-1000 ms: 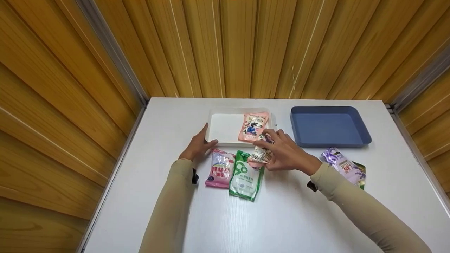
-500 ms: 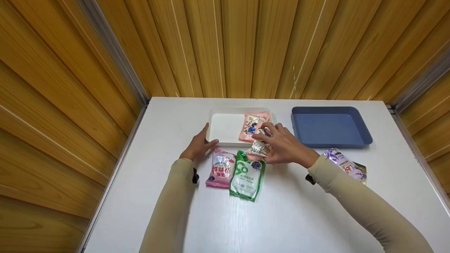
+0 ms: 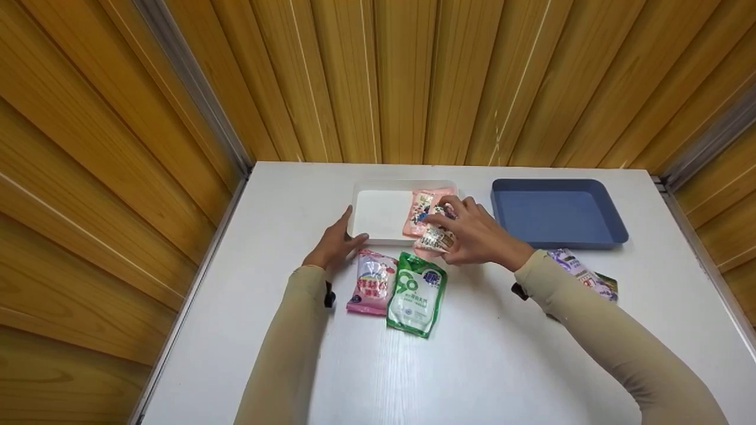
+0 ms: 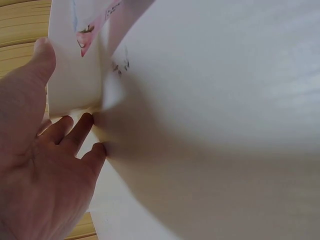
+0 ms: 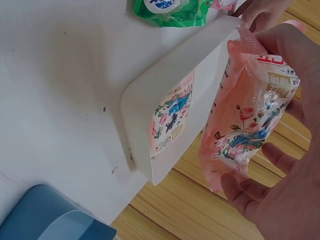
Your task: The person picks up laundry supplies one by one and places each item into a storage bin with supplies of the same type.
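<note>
My right hand (image 3: 477, 236) grips a pink floral detergent pouch (image 5: 245, 120) between thumb and fingers, tilted over the front wall of a white tray (image 3: 378, 215). Inside the tray's right half lies a matching pink floral pouch (image 5: 171, 117), partly hidden by the held one in the head view. At the tray's front left corner, my left hand (image 3: 333, 245) rests with its thumb along the front wall and its fingers spread along the left side. In the left wrist view the fingertips (image 4: 86, 119) touch low by the tray's corner.
In front of the white tray lie a pink packet (image 3: 373, 283) and a green and white pouch (image 3: 416, 298), side by side. An unfilled blue tray (image 3: 558, 212) stands to the right. A purple pouch (image 3: 582, 274) overlaps a dark green one (image 3: 609, 286), partly behind the right sleeve.
My right hand has moved slightly up and away from me, carrying the pink floral pouch from the front of the white tray to over its right part. The left hand stays at the corner.
</note>
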Action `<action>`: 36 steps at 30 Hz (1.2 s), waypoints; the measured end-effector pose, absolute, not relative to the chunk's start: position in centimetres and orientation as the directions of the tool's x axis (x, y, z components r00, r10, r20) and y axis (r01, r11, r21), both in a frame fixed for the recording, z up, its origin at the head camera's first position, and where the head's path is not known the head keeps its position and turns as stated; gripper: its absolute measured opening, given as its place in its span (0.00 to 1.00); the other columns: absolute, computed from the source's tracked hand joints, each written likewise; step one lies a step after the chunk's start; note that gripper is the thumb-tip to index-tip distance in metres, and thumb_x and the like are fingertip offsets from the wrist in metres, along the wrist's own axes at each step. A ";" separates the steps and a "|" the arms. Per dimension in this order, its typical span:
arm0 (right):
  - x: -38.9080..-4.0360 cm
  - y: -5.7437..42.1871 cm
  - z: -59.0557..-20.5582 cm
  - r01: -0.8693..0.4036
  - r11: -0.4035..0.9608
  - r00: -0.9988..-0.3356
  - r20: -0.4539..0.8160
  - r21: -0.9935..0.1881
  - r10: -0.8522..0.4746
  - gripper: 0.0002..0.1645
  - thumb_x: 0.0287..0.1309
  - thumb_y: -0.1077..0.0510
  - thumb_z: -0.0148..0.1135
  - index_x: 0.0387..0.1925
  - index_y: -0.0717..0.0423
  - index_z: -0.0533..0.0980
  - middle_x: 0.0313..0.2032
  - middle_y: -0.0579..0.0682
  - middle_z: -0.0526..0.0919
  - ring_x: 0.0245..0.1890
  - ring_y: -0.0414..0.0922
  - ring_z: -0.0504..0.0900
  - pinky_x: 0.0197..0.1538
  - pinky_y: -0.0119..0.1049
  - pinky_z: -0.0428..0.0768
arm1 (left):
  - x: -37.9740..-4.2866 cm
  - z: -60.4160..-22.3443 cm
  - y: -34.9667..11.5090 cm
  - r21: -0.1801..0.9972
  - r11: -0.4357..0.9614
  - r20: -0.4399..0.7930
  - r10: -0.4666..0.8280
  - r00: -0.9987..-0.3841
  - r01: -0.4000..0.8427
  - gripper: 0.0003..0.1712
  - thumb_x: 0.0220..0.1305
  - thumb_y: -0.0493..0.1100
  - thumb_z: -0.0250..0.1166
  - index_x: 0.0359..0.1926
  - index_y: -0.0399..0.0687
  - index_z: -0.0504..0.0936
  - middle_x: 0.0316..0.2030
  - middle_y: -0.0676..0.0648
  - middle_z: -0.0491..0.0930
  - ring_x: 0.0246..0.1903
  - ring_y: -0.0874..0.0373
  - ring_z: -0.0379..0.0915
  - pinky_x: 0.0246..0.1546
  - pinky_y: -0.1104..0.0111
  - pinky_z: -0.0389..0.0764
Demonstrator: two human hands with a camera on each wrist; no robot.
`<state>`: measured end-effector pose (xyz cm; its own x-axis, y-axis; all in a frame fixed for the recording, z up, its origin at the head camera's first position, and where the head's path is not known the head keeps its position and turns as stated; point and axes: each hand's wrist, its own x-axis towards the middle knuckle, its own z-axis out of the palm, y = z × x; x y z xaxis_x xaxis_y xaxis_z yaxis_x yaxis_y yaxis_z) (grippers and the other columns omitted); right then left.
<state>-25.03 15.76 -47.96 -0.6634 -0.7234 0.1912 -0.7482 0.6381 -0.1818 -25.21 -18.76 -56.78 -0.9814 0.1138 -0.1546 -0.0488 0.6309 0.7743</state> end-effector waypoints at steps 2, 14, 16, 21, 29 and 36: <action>-25.2 15.7 -47.9 -0.747 0.640 -0.665 0.193 -0.183 -0.721 0.46 0.42 0.45 0.77 0.67 0.38 0.75 0.66 0.59 0.67 0.51 0.60 0.69 0.50 0.57 0.75 | -25.2 -56.8 -18.8 0.777 0.628 -0.155 0.117 -0.981 -0.048 0.56 0.71 0.51 0.68 0.84 0.52 0.39 0.81 0.46 0.47 0.80 0.47 0.42 0.79 0.52 0.48; -26.3 15.4 -47.6 -0.729 0.656 -0.684 0.178 -0.196 -0.707 0.48 0.40 0.45 0.79 0.69 0.39 0.74 0.67 0.58 0.64 0.51 0.59 0.68 0.50 0.56 0.76 | -25.2 -57.0 -19.1 0.754 0.657 -0.131 0.141 -0.981 -0.007 0.56 0.71 0.55 0.67 0.83 0.49 0.39 0.81 0.43 0.48 0.79 0.47 0.46 0.78 0.55 0.50; -26.5 15.4 -47.6 -0.727 0.656 -0.686 0.180 -0.202 -0.705 0.48 0.40 0.46 0.80 0.68 0.40 0.75 0.67 0.58 0.64 0.51 0.59 0.68 0.49 0.56 0.76 | -25.2 -57.0 -19.1 0.757 0.653 -0.125 0.144 -0.982 -0.001 0.56 0.71 0.55 0.67 0.83 0.48 0.40 0.81 0.43 0.48 0.79 0.46 0.46 0.78 0.55 0.50; -27.0 15.5 -47.4 -0.723 0.661 -0.691 0.190 -0.201 -0.697 0.48 0.40 0.45 0.80 0.67 0.40 0.75 0.67 0.58 0.65 0.50 0.59 0.68 0.48 0.55 0.76 | -25.3 -56.9 -19.0 0.763 0.646 -0.111 0.154 -0.982 0.015 0.56 0.70 0.54 0.67 0.83 0.46 0.40 0.81 0.42 0.48 0.79 0.46 0.46 0.78 0.55 0.50; -27.7 15.2 -47.3 -0.707 0.669 -0.706 0.169 -0.231 -0.688 0.48 0.43 0.43 0.80 0.69 0.41 0.74 0.69 0.59 0.65 0.52 0.60 0.68 0.51 0.57 0.75 | -25.3 -56.8 -19.1 0.759 0.651 -0.117 0.148 -0.982 0.008 0.56 0.71 0.55 0.67 0.83 0.46 0.41 0.81 0.42 0.48 0.79 0.46 0.45 0.78 0.55 0.49; -28.5 14.8 -47.6 -0.671 0.693 -0.736 0.123 -0.263 -0.666 0.49 0.43 0.44 0.80 0.70 0.40 0.73 0.70 0.58 0.63 0.55 0.60 0.67 0.55 0.59 0.74 | -25.2 -56.8 -19.2 0.762 0.648 -0.129 0.165 -0.978 0.009 0.56 0.71 0.56 0.66 0.83 0.48 0.39 0.78 0.38 0.56 0.74 0.43 0.59 0.78 0.54 0.52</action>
<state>-28.51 14.83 -47.59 -0.7358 -0.6659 0.1231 -0.6712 0.6931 -0.2629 -25.25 -19.16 -56.78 -0.9778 0.1650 -0.1290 0.0089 0.6479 0.7617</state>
